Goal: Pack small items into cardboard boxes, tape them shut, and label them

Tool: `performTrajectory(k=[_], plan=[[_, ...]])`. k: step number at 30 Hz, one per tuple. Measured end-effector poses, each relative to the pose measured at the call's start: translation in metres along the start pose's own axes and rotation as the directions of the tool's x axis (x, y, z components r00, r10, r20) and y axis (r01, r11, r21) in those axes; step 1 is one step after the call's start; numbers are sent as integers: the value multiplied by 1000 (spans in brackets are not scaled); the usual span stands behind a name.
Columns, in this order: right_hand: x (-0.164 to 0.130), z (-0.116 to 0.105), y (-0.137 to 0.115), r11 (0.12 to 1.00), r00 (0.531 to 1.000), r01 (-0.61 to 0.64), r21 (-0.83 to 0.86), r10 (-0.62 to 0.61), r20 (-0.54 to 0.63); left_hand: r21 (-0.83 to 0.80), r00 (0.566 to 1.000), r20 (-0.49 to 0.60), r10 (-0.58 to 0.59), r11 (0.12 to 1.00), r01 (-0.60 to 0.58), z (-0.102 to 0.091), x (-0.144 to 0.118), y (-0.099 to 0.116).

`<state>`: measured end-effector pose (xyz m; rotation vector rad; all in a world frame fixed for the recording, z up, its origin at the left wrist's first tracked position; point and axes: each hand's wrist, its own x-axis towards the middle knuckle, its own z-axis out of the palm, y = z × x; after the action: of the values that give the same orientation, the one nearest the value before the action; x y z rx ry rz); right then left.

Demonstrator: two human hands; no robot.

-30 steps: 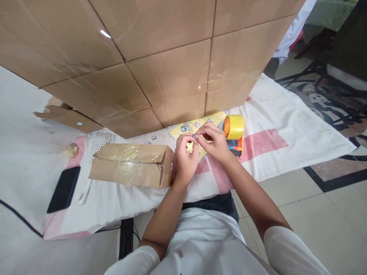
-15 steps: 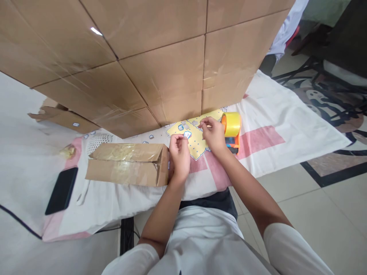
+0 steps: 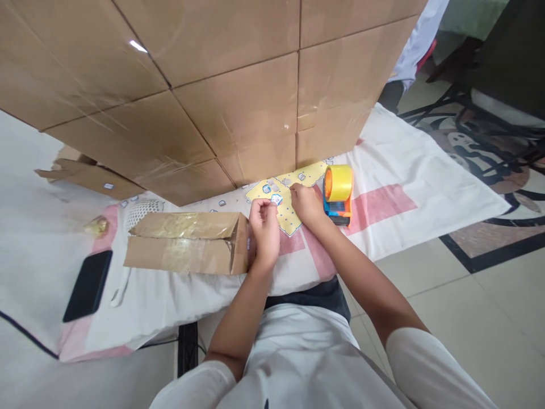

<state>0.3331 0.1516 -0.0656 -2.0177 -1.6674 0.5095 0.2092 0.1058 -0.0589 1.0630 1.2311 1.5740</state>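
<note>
My left hand (image 3: pixel 264 227) pinches a small blue-and-white sticker (image 3: pixel 276 199) over the yellow sticker sheet (image 3: pixel 286 199), which lies near the worktop's (image 3: pixel 395 165) far edge against the stacked boxes (image 3: pixel 238 113). My right hand's (image 3: pixel 305 205) fingers press flat on the sheet. I reckon the sticker could curl onto my fingertip, or the sheet could slide toward the tape dispenser (image 3: pixel 338 193).

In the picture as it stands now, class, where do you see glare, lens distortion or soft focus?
Head view: a bright glare spot sits on the taped cardboard boxes; wide-angle distortion fans their seams outward and bends the floor tiles; the white shirt nearest the camera is slightly soft; the sticker sheet, tape dispenser and both hands, left hand and right hand, are evenly lit, without hard shadows.
</note>
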Motion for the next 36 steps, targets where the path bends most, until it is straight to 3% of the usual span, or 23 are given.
performTrajectory(k=[4, 7, 9, 11, 13, 16, 19, 22, 25, 31, 36], plan=[[-3, -5, 0, 983, 984, 114, 147, -91, -153, 7, 1000, -11, 4, 1000, -4, -1, -1, 0], [-11, -13, -1, 871, 928, 321, 372, -210, -309, 31, 1000, -16, 5, 1000, -5, -1, -3, 3], [-17, -18, -3, 745, 908, 417, 521, -311, -281, 60, 1000, -12, 22, 998, -21, -1, -4, 4], [-21, -20, -5, 649, 896, 429, 628, -395, -203, 84, 999, -3, 47, 995, -46, -2, -6, 5], [-23, -20, -7, 604, 898, 394, 693, -414, -149, 48, 999, 16, 32, 998, -33, -3, -9, 5], [-23, -21, -10, 556, 913, 344, 757, -386, -132, -82, 995, 69, -79, 993, 84, -6, -16, 3], [-25, -24, -11, 541, 909, 332, 773, -403, -108, -80, 992, 67, -102, 991, 108, -10, -24, 2], [-29, -27, -11, 558, 875, 336, 759, -484, -31, -48, 999, 26, -47, 998, 48, -13, -26, 2], [-33, -28, -11, 564, 849, 352, 747, -528, -1, -107, 997, 12, -78, 991, 78, -13, -25, 4], [-35, -25, -12, 555, 856, 370, 745, -515, -41, -258, 987, 12, -161, 953, 159, -7, -27, 8], [-34, -25, -11, 558, 874, 363, 746, -482, -65, -237, 988, 40, -152, 959, 157, -8, -32, 10]])
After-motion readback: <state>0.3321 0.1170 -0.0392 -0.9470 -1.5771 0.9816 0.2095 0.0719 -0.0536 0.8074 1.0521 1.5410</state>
